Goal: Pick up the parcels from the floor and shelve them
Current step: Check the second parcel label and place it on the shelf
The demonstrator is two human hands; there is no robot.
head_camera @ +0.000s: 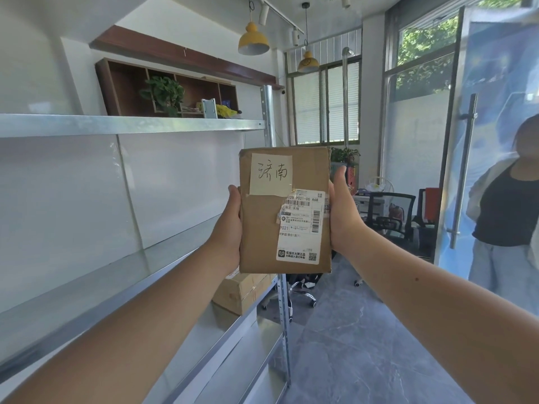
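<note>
Both arms reach straight out in front. The left hand [230, 225] presses flat on the left edge of a flat brown cardboard parcel [284, 209], and the right hand [344, 217] presses on its right edge. The fingers of both hands curl behind the parcel, holding it up in the air, standing tall, with its face to the camera. It has one pale paper note [270, 174] with handwriting and one white printed shipping label [302, 225].

On the left stands a grey metal shelf rack [131, 125]. One more brown cardboard box [242, 291] lies on a lower shelf, just under the held parcel. Two yellow hanging lamps [253, 39] hang from the ceiling. A person in a black top [507, 211] stands at the right by a glass door.
</note>
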